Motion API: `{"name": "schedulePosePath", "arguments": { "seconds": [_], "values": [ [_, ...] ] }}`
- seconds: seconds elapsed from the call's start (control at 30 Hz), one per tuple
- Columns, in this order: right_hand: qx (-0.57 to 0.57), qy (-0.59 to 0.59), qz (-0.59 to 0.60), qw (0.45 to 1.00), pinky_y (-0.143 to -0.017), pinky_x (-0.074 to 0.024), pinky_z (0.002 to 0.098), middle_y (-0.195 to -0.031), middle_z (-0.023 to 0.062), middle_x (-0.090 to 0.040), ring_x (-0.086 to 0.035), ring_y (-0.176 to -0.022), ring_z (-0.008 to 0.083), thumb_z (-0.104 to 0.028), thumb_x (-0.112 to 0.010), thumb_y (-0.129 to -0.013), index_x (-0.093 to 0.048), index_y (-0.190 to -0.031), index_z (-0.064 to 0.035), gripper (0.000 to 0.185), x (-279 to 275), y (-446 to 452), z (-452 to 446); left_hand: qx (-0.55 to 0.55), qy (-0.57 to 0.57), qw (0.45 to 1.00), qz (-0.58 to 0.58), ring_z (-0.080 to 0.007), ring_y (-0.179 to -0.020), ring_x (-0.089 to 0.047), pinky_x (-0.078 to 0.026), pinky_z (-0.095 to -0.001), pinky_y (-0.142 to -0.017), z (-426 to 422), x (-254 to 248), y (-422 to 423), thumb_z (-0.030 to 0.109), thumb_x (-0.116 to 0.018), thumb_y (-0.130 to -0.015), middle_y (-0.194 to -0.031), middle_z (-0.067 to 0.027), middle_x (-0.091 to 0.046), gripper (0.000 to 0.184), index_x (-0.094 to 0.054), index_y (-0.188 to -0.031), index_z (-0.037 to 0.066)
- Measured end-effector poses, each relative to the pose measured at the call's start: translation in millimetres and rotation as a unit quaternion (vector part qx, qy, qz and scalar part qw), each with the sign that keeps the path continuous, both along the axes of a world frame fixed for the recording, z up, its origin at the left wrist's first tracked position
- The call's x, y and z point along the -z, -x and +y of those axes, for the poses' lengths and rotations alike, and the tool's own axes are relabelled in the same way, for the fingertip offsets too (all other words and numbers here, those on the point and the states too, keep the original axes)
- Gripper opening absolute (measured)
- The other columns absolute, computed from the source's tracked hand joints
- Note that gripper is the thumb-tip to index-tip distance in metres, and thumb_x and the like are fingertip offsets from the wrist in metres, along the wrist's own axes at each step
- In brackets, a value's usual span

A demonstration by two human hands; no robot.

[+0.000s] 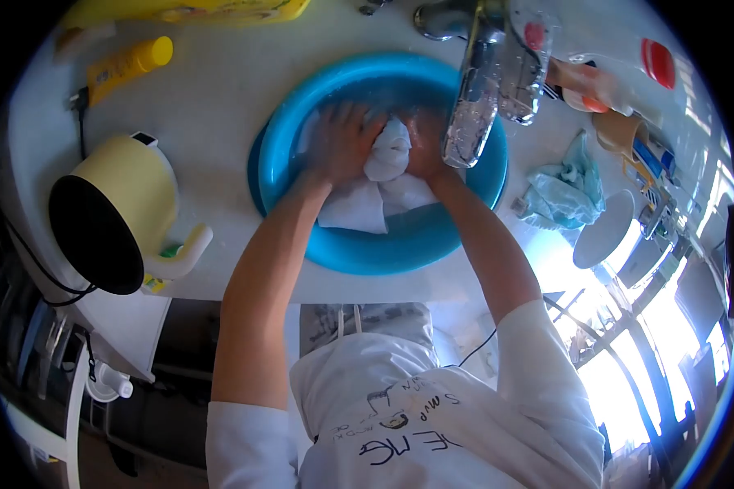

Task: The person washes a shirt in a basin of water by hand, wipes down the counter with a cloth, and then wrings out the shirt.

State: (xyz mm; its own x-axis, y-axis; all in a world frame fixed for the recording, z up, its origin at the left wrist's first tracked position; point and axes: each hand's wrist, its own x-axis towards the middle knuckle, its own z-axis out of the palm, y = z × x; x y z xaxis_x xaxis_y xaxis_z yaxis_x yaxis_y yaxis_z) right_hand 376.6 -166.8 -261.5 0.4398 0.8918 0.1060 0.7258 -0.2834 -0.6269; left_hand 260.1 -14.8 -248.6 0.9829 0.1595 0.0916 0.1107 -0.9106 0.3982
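Note:
Both hands are down inside a round blue basin point(400, 248), on a white cloth point(355, 205) that lies partly bunched in it. My left hand point(349, 143) is spread on the cloth's left part, its fingers apart and pointing toward the far rim. To the right, my right hand point(426, 145) touches the raised fold of cloth between the hands; its fingers are partly hidden by the cloth and the tap, so their closure is unclear. Above the basin's right side hangs the metal tap point(475, 98).
A cream kettle point(134, 183) with a black end stands at the left, near a yellow bottle point(130, 67). Right of the basin lie a crumpled light-blue plastic bag point(567, 191) and a white dish point(605, 230). A brown mug point(620, 134) is farther right.

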Motion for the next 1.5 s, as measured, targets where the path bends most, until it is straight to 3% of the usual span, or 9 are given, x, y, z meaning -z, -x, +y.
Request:
{"name": "schedulePosePath", "arguments": {
  "seconds": [0.2, 0.27, 0.57, 0.87, 1.0, 1.2, 1.27, 1.3, 1.5],
  "values": [
    [-0.023, 0.076, -0.026, 0.997, -0.09, -0.0404, 0.0477, -0.114, 0.0189, -0.054, -0.053, -0.104, 0.036, -0.033, -0.074, -0.07, -0.046, -0.127, -0.0052, 0.069, 34.0, 0.8, -8.6, 0.028, -0.049, 0.998, 0.02, -0.0292, -0.104, -0.049, -0.038, -0.0453, -0.087, 5.5, -12.0, -3.0, 0.025, -0.058, -0.077, -0.11, -0.0107, -0.052, 0.039, -0.052, -0.114, 0.015],
    [0.051, 0.07, -0.009, 0.996, -0.09, -0.0447, 0.0411, -0.116, 0.0102, -0.058, -0.055, -0.106, 0.0324, -0.045, -0.059, -0.077, -0.057, -0.119, -0.018, 0.05, 37.4, 4.8, -9.9, 0.031, -0.064, 0.997, 0.011, -0.0294, -0.104, -0.049, -0.038, -0.0455, -0.088, 4.3, -15.9, -1.8, 0.025, -0.06, -0.076, -0.11, -0.0109, -0.052, 0.041, -0.052, -0.114, 0.014],
    [0.094, 0.058, -0.064, 0.992, -0.073, -0.0492, 0.0442, -0.099, 0.0153, -0.061, -0.055, -0.094, 0.0365, -0.032, -0.065, -0.072, -0.063, -0.101, -0.0126, 0.035, -11.3, 2.6, 3.4, 0.025, -0.064, 0.998, 0.004, -0.0303, -0.112, -0.046, -0.035, -0.0464, -0.095, 0.8, -34.4, -0.7, 0.02, -0.073, -0.064, -0.119, -0.0113, -0.049, 0.06, -0.05, -0.118, 0.012],
    [0.087, 0.019, -0.115, 0.989, -0.079, -0.0414, 0.0478, -0.1, 0.0194, -0.057, -0.052, -0.093, 0.0378, -0.021, -0.062, -0.068, -0.062, -0.099, -0.0059, 0.035, 0.7, 11.9, -2.7, -0.001, -0.066, 0.998, -0.02, -0.0318, -0.117, -0.042, -0.032, -0.0478, -0.1, -4.7, -38.7, 4.6, 0.022, -0.079, -0.056, -0.128, -0.0116, -0.043, 0.082, -0.044, -0.131, 0.018],
    [0.084, -0.035, -0.124, 0.988, -0.079, -0.04, 0.048, -0.102, 0.0203, -0.057, -0.051, -0.094, 0.0375, -0.019, -0.061, -0.066, -0.061, -0.103, -0.0043, 0.039, -6.0, 13.0, 1.2, 0.022, -0.052, 0.998, 0.024, -0.0319, -0.119, -0.041, -0.029, -0.0511, -0.103, -2.3, -39.8, 4.3, 0.026, -0.076, -0.06, -0.13, -0.0095, -0.042, 0.079, -0.043, -0.133, 0.022],
    [0.076, 0.044, -0.117, 0.989, -0.086, -0.0403, 0.0474, -0.114, 0.0179, -0.057, -0.051, -0.104, 0.0379, -0.031, -0.061, -0.073, -0.059, -0.115, -0.0123, 0.046, -23.7, 13.4, 0.6, 0.026, -0.004, 0.998, 0.053, -0.0324, -0.124, -0.037, -0.027, -0.0565, -0.103, -4.8, -14.2, 5.7, 0.034, -0.068, -0.07, -0.135, -0.0082, -0.04, 0.071, -0.041, -0.135, 0.026],
    [0.056, 0.055, -0.104, 0.991, -0.092, -0.0412, 0.0511, -0.126, 0.0215, -0.046, -0.049, -0.111, 0.0422, -0.035, -0.073, -0.068, -0.039, -0.137, -0.017, 0.079, -13.5, 13.0, -4.7, 0.021, 0.006, 0.997, 0.075, -0.0318, -0.126, -0.034, -0.027, -0.0589, -0.102, -7.3, -4.0, 7.2, 0.034, -0.067, -0.071, -0.136, -0.0081, -0.039, 0.07, -0.04, -0.135, 0.026],
    [0.053, 0.073, 0.014, 0.996, -0.094, -0.0384, 0.0525, -0.127, 0.0251, -0.043, -0.045, -0.114, 0.0432, -0.036, -0.075, -0.066, -0.044, -0.134, -0.0142, 0.078, 0.0, 14.1, -10.1, 0.035, 0.01, 0.995, 0.097, -0.0335, -0.125, -0.036, -0.029, -0.0582, -0.101, -7.1, -2.9, 9.5, 0.033, -0.062, -0.075, -0.136, -0.0097, -0.039, 0.065, -0.041, -0.136, 0.026],
    [0.021, 0.154, 0.031, 0.987, -0.097, -0.0356, 0.0535, -0.122, 0.0254, -0.049, -0.047, -0.111, 0.0437, -0.037, -0.073, -0.067, -0.056, -0.12, -0.0105, 0.061, 73.2, 11.0, -52.7, 0.093, 0.023, 0.985, 0.143, -0.0336, -0.118, -0.047, -0.036, -0.0511, -0.099, 0.1, 15.8, 7.1, 0.029, -0.056, -0.081, -0.129, -0.0136, -0.048, 0.055, -0.044, -0.135, 0.023]
  ]
}}
